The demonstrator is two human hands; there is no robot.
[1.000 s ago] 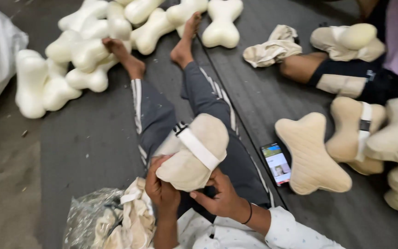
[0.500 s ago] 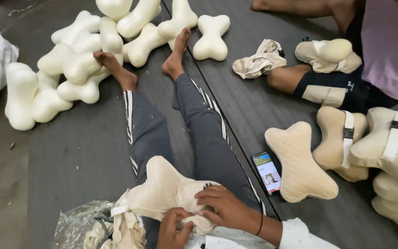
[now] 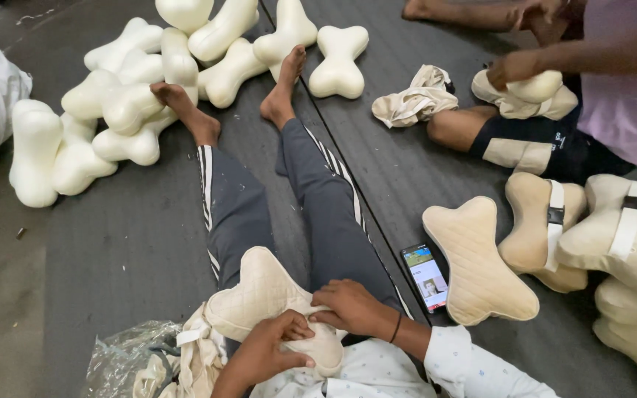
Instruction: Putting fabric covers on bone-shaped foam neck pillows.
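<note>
Person seated on the floor, wearing dark grey track trousers with white stripes down each side, feet bare. A white shirt with tiny pale dots covers the torso. The right hand [image 3: 352,306] has a thin dark wristband; the left hand [image 3: 267,350] is bare.

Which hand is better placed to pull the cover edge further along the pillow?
Probably the right hand: it lies on the quilted pillow at its edge, while the left hand pins the lower end.
</note>
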